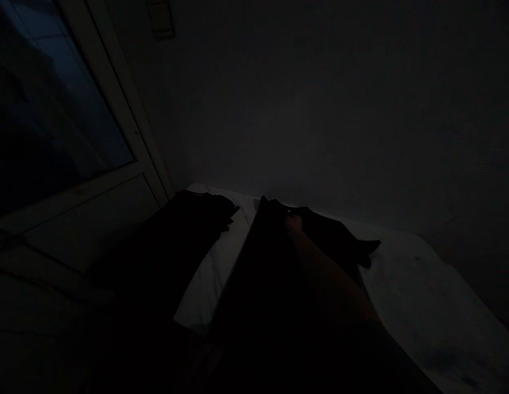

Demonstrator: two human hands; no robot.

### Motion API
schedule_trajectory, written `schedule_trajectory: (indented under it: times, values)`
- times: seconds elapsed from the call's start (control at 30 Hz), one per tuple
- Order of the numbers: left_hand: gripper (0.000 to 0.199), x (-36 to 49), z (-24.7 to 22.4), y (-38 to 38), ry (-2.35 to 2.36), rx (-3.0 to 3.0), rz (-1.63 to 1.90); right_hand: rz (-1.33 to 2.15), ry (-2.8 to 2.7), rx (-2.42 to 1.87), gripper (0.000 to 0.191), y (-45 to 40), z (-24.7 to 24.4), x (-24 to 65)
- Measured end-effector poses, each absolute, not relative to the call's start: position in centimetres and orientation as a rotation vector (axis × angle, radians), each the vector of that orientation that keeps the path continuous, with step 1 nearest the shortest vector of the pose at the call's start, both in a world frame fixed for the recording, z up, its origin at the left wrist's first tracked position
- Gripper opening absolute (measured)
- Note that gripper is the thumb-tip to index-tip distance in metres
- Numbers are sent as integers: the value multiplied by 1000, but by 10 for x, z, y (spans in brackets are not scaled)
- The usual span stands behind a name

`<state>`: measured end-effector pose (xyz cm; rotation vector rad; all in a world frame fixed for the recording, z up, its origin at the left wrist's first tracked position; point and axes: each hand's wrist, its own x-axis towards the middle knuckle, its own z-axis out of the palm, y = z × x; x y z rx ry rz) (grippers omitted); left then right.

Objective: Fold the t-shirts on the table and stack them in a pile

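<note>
The picture is very dark. My right hand [294,223] reaches to the far part of a black garment [262,273] lying on a pale marbled table [426,284]. Its outline is compact, with the fingers drawn together at the cloth; single fingers are hard to make out. Left of this garment, across a pale strip of tabletop, lies a second black cloth or stack of cloth [172,235] with an uneven right edge. A very faint shape low in the middle may be my left hand [209,353], but darkness hides its fingers and anything in them.
A plain grey wall [299,109] rises behind the table's far edge. At the left stands a pale-framed door [127,109] with a bluish glass pane and a handle low at the picture's edge. A small box [160,18] is fixed high on the wall.
</note>
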<state>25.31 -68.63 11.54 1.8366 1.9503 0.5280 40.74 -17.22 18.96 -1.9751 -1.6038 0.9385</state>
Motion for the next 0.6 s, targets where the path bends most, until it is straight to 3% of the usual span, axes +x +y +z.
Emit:
schedule_trajectory:
  times: [0.2, 0.47, 0.6]
  values:
    - [43, 258, 117, -682, 2006, 1856, 541, 1177, -1562, -1843, 31, -168, 187, 407]
    - [31, 270, 141, -682, 1999, 1862, 703, 1232, -1639, -1796, 25, -162, 198, 418]
    - [31, 274, 136, -677, 1962, 1785, 830, 1254, -1741, -1756, 36, -168, 198, 419]
